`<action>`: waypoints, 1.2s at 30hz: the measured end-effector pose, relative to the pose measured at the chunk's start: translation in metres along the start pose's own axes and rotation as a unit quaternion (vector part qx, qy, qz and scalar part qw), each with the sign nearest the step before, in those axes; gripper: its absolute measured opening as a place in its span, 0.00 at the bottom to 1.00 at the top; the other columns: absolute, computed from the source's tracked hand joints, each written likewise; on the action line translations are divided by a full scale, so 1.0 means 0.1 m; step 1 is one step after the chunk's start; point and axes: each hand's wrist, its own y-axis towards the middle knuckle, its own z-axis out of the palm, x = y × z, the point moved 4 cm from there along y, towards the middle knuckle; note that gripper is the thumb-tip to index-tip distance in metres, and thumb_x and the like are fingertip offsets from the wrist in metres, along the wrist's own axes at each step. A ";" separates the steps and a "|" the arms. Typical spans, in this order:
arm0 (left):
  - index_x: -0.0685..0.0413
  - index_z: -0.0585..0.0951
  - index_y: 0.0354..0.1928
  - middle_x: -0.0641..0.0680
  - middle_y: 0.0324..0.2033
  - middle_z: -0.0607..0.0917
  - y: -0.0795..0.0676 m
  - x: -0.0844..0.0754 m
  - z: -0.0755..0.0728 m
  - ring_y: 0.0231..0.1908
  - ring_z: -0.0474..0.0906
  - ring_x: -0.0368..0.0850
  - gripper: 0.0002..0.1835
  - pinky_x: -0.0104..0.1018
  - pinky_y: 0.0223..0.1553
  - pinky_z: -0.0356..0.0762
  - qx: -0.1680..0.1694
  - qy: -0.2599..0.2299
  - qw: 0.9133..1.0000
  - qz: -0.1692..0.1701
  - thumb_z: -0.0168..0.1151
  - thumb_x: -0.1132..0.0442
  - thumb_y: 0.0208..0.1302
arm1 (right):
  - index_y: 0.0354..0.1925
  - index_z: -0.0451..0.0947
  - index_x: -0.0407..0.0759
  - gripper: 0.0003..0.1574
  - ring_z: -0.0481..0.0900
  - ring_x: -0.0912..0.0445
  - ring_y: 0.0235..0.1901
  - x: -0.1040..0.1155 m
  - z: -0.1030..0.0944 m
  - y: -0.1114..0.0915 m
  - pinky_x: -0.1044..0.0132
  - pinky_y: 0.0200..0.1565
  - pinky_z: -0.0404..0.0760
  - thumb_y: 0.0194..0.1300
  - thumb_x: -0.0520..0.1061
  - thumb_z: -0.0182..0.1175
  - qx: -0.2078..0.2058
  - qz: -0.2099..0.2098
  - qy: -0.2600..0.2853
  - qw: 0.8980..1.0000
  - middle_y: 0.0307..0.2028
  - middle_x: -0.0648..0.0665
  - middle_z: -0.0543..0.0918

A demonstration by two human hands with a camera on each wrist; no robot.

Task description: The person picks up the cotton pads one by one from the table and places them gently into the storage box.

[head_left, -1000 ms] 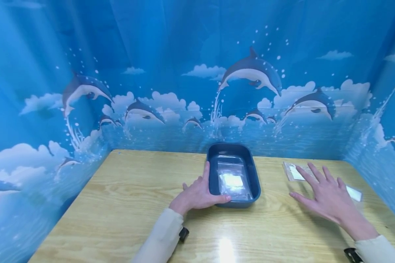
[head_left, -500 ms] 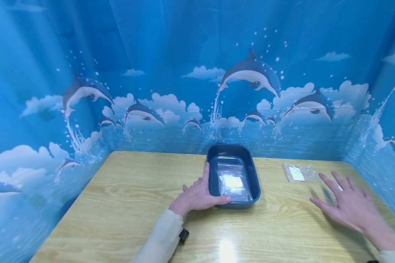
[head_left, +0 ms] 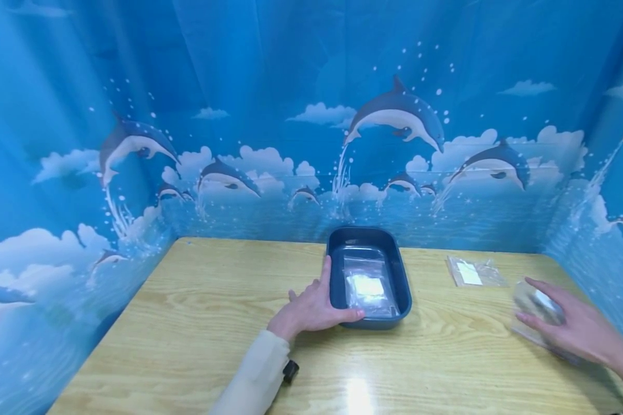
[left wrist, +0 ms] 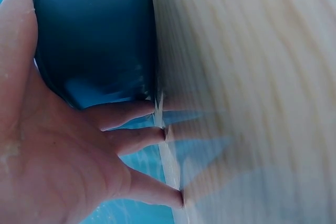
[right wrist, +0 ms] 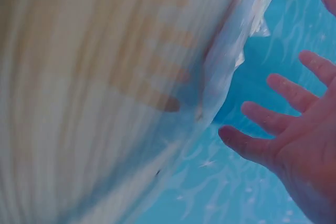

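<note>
My left hand (head_left: 311,305) rests at the near left corner of a dark blue plastic tray (head_left: 402,288). Its thumb lies over the near rim, and the other fingers reach along the left side. In the left wrist view, fingertips (left wrist: 176,198) touch the tabletop beside the tray. A clear zip bag (head_left: 366,285) lies flat inside the tray. At the right, my right hand (head_left: 581,325) holds another clear plastic bag (head_left: 532,305) between thumb and fingers; it looks bent and blurred, its contents unclear. In the right wrist view, the hand (right wrist: 310,114) shows from the palm side.
A clear plastic bag with a white label (head_left: 476,272) lies on the table toward the back right. The light wooden tabletop (head_left: 228,288) carries a bright glare spot in front of the tray. A blue dolphin-print curtain (head_left: 270,115) hangs behind and at both sides.
My right hand has moved right, off the labelled bag, and its spread fingers have come together around the bag at the far right. The left hand and tray have stayed put.
</note>
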 end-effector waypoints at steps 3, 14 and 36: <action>0.36 0.27 0.81 0.67 0.76 0.65 0.00 0.00 0.00 0.76 0.62 0.65 0.74 0.83 0.70 0.36 0.001 0.000 1.000 -0.001 0.64 0.18 0.48 | 0.80 0.52 0.39 0.56 0.61 0.16 0.60 -0.12 0.00 -0.01 0.21 0.49 0.64 0.69 0.63 0.64 0.016 0.025 0.009 1.000 0.68 0.15 0.63; 0.36 0.28 0.82 0.65 0.76 0.64 0.02 -0.01 0.00 0.76 0.62 0.65 0.74 0.83 0.70 0.37 -0.003 0.000 1.000 0.001 0.64 0.19 0.48 | 0.72 0.62 0.29 0.55 0.64 0.14 0.57 -0.41 -0.02 -0.03 0.24 0.47 0.71 0.66 0.65 0.66 0.068 0.056 0.002 0.996 0.64 0.11 0.64; 0.36 0.28 0.82 0.65 0.76 0.65 0.01 -0.01 0.00 0.76 0.62 0.64 0.73 0.83 0.70 0.39 -0.004 0.002 1.000 0.006 0.64 0.19 0.48 | 0.53 0.86 0.42 0.26 0.74 0.72 0.39 -0.40 0.02 0.13 0.70 0.32 0.77 0.66 0.58 0.69 0.075 0.033 0.029 0.996 0.55 0.25 0.81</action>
